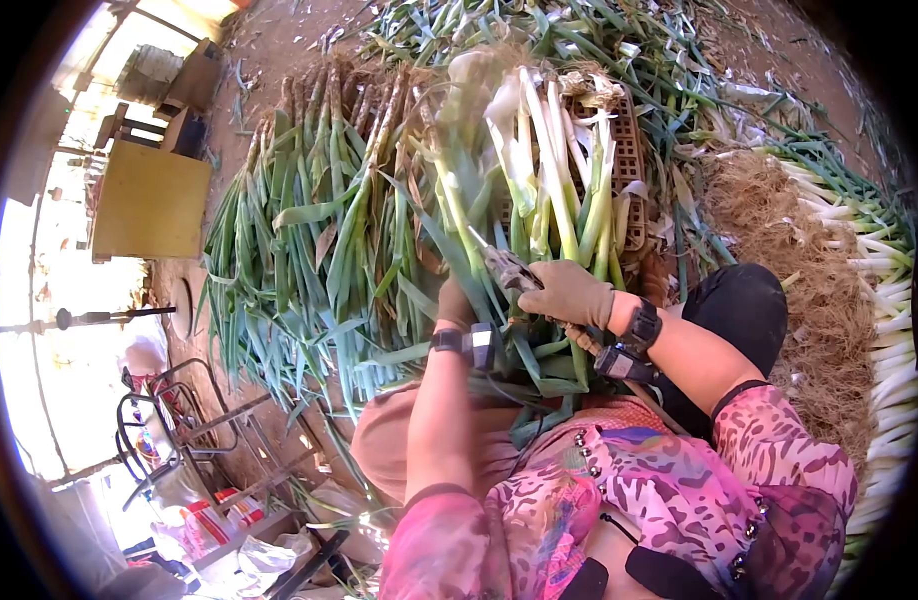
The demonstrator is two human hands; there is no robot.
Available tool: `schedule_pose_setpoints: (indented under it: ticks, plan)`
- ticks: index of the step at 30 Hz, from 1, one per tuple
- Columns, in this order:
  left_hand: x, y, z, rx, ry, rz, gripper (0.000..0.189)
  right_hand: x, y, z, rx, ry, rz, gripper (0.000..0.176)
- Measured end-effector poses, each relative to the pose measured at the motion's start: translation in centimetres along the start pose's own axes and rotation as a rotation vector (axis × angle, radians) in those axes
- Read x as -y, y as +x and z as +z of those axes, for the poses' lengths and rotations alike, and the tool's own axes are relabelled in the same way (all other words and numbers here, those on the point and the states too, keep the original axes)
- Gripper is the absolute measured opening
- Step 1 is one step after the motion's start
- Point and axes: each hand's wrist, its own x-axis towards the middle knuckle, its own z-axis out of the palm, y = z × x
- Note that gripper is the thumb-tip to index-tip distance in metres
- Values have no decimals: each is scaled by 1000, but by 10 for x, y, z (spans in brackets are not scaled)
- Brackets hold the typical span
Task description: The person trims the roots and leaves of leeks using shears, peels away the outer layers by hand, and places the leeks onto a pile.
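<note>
My right hand (569, 293), in a brown glove, is closed round a metal tool (509, 268) with a thin nozzle that points up and left; a hose runs back from it beside my wrist. Just left of it, my gloved left hand (456, 303) is wrapped round the green leaves of a leek (449, 195), partly hidden by them. The upper end of that leek is blurred. Right of it, several leeks with bared white stalks (547, 150) lie on a brown plastic crate (629, 160). A heap of unpeeled leeks (329, 215) with soil-brown ends spreads to the left.
A long row of white-stemmed leeks (891, 350) with bushy roots (794, 290) curves down the right side. Stripped leaves (619, 50) litter the ground at the top. On the left are a yellow panel (151, 202), a metal frame (194, 410) and plastic bags (194, 530).
</note>
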Motion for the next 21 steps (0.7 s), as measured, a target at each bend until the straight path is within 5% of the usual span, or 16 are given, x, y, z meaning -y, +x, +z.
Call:
schedule_pose_setpoints:
  ticks: [7, 11, 12, 16, 21]
  plan:
    - [41, -9, 37, -1, 129, 173, 26, 18, 47, -14, -32, -146, -27, 42]
    - [-16, -25, 11, 42, -560, -337, 28, 38, 137, -35, -117, -133, 85, 50]
    - [-6, -28, 20, -3, -734, -320, 28, 24, 167, -30, -179, -243, 18, 50]
    - [-63, -25, -18, -27, -1498, -696, 34, 26, 154, -31, -118, -162, 24, 49]
    - [-55, -44, -17, 229, -1854, -638, 45, 13, 47, -7, -30, -104, 66, 34]
